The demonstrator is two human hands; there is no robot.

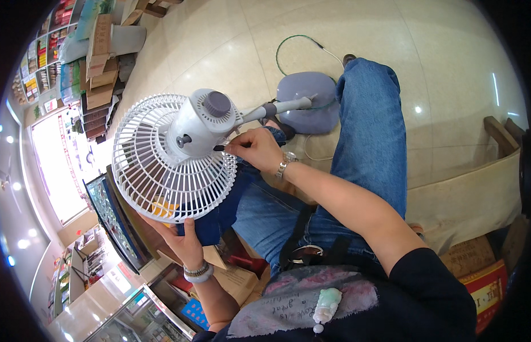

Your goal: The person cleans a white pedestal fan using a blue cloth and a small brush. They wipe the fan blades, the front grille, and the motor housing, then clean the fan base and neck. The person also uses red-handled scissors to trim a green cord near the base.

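Observation:
A white electric stand fan leans towards me, its round slatted grille [180, 188] at the left and the grey-white motor housing [201, 124] behind it, with a grey ribbed knob [217, 104] on top. My left hand [186, 243] holds the lower rim of the grille between thumb and fingers. With its fingertips my right hand [257, 149] pinches a small black piece [219, 148] at the side of the motor housing. The pole [287, 105] runs to a grey rounded base [306, 115] on the floor.
A green and white cord [291, 37] loops over the tiled floor beyond the base. Stacked cardboard boxes [101, 77] stand at upper left, a glass display case [158, 316] at lower left. A cloth-covered piece [466, 192] with wooden legs is at right. My knees flank the base's near side.

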